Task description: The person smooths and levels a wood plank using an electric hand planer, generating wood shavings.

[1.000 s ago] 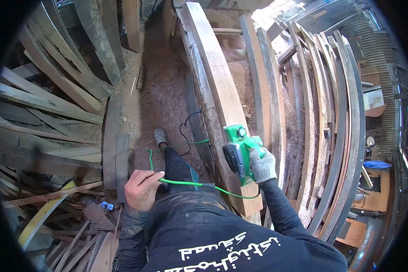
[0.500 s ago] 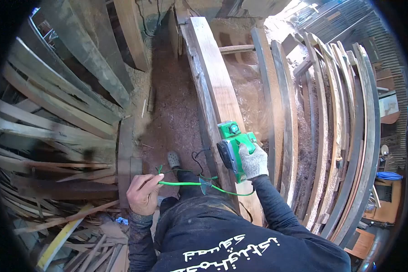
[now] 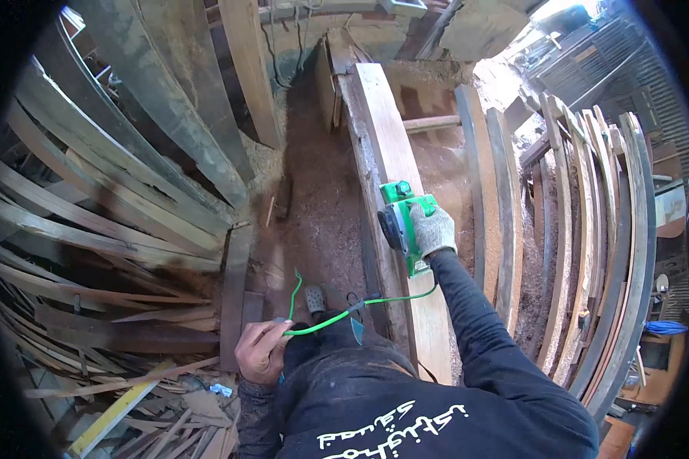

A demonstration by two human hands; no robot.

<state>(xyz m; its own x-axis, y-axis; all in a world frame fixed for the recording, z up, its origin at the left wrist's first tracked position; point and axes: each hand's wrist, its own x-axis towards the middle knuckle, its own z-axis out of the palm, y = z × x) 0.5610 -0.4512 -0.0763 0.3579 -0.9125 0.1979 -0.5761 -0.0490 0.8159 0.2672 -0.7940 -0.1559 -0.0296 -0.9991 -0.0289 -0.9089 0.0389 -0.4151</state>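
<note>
My right hand (image 3: pixel 434 231), in a light knitted glove, grips the handle of a green electric planer (image 3: pixel 415 258). The planer sits on the top face of a long pale timber beam (image 3: pixel 388 130). A bright green power cord (image 3: pixel 394 299) runs from the planer's rear, across in front of my body, to my left hand (image 3: pixel 261 350). That hand is bare, with its fingers pinched around the cord, left of the beam. Beyond the fingers, part of the cord hangs toward the floor near a shoe (image 3: pixel 315 298).
Stacked planks (image 3: pixel 122 180) crowd the left side. To the right, several long timbers (image 3: pixel 480 183) lie side by side. Sawdust covers the floor (image 3: pixel 314 180). Offcuts (image 3: pixel 172 428) are heaped at lower left, and a crosspiece (image 3: pixel 432 123) meets the beam's right side.
The planer and my right hand have moved forward along the beam, the arm stretching out. My left hand still holds the cord, whose loose part has swung. The camera view has shifted.
</note>
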